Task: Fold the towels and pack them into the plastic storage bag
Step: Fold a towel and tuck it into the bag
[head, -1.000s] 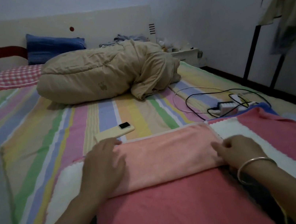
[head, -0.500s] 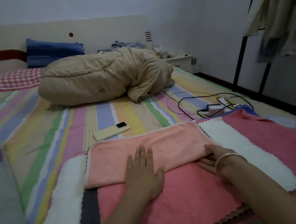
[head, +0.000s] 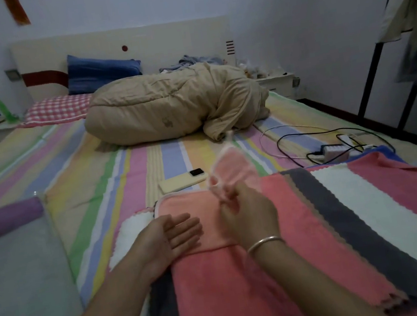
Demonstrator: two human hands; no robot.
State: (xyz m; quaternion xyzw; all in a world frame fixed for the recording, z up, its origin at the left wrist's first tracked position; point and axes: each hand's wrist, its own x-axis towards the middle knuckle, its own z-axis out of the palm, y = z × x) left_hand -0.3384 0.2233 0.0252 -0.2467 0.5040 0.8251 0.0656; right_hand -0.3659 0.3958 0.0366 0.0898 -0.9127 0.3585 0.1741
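Note:
A light pink towel [head: 196, 208] lies folded on top of a larger towel striped in red, white and dark grey [head: 358, 211], spread over the near part of the bed. My right hand [head: 248, 214], with a bangle at the wrist, grips the pink towel's right end and holds it lifted off the bed, so that end stands up above my fingers. My left hand [head: 170, 238] rests flat, fingers apart, on the pink towel's left half. The clear plastic storage bag [head: 17, 281] lies at the left edge of the bed with something purple at its far end.
A pale phone [head: 182, 181] lies just beyond the towels. Cables and a power strip [head: 333, 151] sit at the right. A rolled beige quilt [head: 167, 109] and pillows fill the far bed. A dark clothes rack [head: 375, 51] with hanging garments stands at the right.
My right hand has taken hold of the pink towel's right end and raised it toward the left. My left hand slid left on the towel. The camera view shifted slightly.

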